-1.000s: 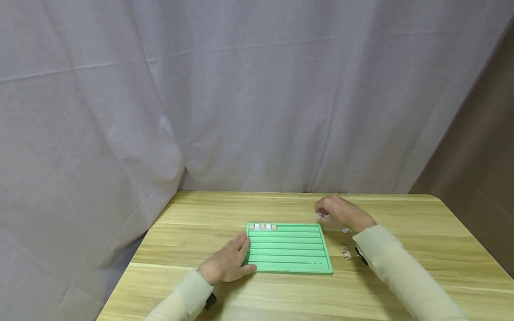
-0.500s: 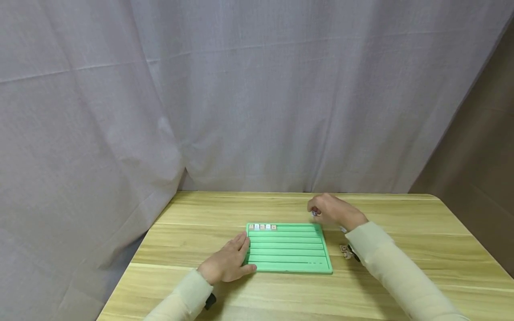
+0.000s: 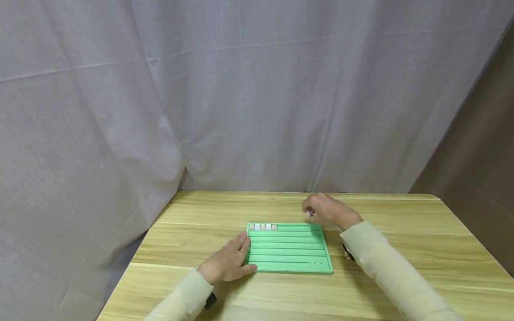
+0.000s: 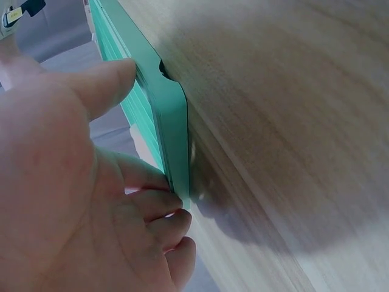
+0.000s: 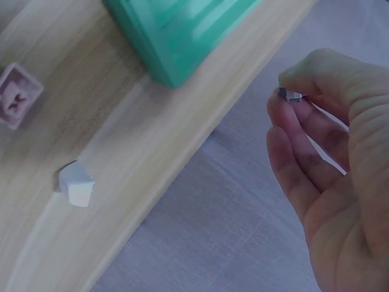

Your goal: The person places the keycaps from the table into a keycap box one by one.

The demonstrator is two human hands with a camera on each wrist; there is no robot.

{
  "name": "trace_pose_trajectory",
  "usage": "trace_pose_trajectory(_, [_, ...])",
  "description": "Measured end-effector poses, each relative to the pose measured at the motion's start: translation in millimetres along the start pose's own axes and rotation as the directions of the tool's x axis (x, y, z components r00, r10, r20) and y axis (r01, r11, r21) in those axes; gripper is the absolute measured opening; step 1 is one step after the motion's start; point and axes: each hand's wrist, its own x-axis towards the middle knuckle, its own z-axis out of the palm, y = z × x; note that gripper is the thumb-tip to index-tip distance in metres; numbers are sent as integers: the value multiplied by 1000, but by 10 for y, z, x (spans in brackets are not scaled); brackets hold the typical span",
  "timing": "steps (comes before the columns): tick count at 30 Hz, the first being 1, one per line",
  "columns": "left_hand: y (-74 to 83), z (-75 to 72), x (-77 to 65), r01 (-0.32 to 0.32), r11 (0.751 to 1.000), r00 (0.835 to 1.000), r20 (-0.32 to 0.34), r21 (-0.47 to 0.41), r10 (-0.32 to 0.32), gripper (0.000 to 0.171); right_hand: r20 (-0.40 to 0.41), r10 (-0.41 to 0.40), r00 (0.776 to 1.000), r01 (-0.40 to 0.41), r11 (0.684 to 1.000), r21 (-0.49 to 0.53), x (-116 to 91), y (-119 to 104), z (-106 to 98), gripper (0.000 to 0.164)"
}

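A green ridged tray point(image 3: 285, 252) lies on the wooden table. Several pale keycaps point(image 3: 263, 227) sit side by side at the left end of its top row. My left hand point(image 3: 228, 261) rests against the tray's left edge, thumb at the near corner; in the left wrist view the fingers point(image 4: 155, 204) touch its side. Above the table, just beyond the tray's back right corner, my right hand point(image 3: 327, 211) pinches a small keycap point(image 5: 289, 95) between thumb and index finger. Its legend cannot be made out, as the fingers cover most of it.
In the right wrist view a white keycap point(image 5: 77, 184) and an upturned pinkish keycap point(image 5: 18, 96) lie loose on the table. Loose keycaps point(image 3: 344, 250) right of the tray are partly hidden by the right sleeve point(image 3: 385, 258). A grey curtain point(image 3: 257, 111) hangs behind the table.
My right hand has moved left with the keycap, from right of the tray toward its back right corner. The right forearm now covers more loose keycaps. My left hand stays put.
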Motion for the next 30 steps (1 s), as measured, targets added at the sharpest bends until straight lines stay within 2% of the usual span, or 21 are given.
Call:
trace_pose_trajectory(5, [-10,15,19,-2,1000,1000,5,8,2,88,-2,53,999,-53,997,47,18,-2,-65,13])
trace_pose_trajectory(11, [-18,22,10,4,1000,1000,3,5,-4,88,21,71,997,-72,995,76,44,-50,-106,16])
trace_pose_trajectory(18, [-21,18,-1,2,1000,1000,3,-1,-2,88,14,36,999,-36,997,65,84,-94,-42,13])
trace_pose_trajectory(26, [-24,9,-7,-1,1000,1000,-6,-5,1,89,26,72,997,-73,994,78,172,-177,34,11])
trace_pose_trajectory(30, [-23,11,-11,1,1000,1000,-5,-8,-1,89,18,58,998,-59,995,81,216,-219,84,10])
